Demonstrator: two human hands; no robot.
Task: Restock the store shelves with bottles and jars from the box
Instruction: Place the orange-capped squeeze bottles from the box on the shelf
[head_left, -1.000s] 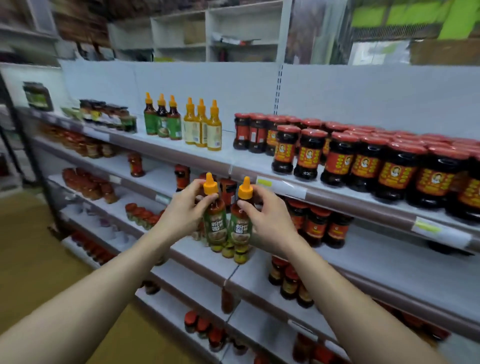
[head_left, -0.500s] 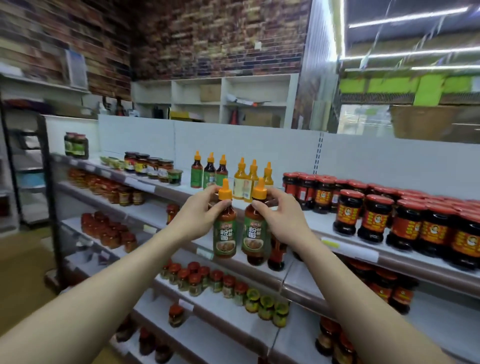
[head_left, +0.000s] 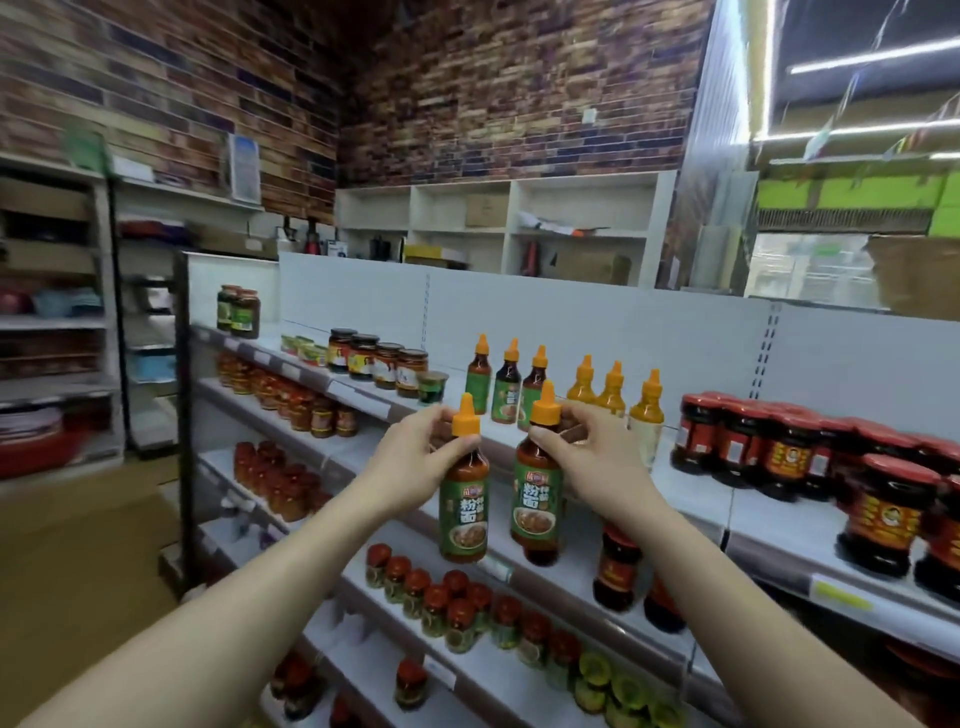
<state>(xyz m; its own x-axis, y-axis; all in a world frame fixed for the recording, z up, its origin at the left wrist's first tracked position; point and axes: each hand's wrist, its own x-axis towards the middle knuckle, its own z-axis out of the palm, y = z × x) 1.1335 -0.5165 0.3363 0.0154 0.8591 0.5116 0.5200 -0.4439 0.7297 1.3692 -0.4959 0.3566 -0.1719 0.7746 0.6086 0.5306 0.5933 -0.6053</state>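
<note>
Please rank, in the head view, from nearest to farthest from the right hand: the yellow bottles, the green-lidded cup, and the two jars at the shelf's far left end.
1. Yellow bottles, just behind the right hand.
2. Green-lidded cup, to its left.
3. Two jars, far left.

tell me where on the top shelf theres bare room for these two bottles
Bare top shelf shows in front of the green-label bottles, between the small green jar and the yellow bottles, behind the left hand and right hand. The red-lid jars to the right are crowded.
</note>
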